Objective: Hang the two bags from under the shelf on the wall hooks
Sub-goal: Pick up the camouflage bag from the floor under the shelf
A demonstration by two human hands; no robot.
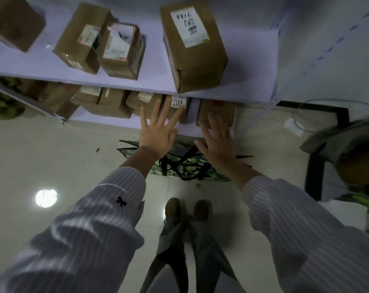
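Note:
A green patterned bag [192, 168] with black handles lies flat on the floor, half under the lowest shelf board [107, 121]. A second dark bag edge [126, 148] pokes out to its left. My left hand [158, 132] hovers above the bags with fingers spread, holding nothing. My right hand [217, 140] is beside it, also spread and empty, over the bag's right part. Both hands are above the shelf's front edge. No wall hooks are in view.
White shelving holds several brown cardboard boxes [192, 47] on two levels. A white shelf upright [285, 49] stands at the right. A dark-framed stand with covered goods [344, 161] is at the far right. My feet [187, 210] are on the glossy tiled floor.

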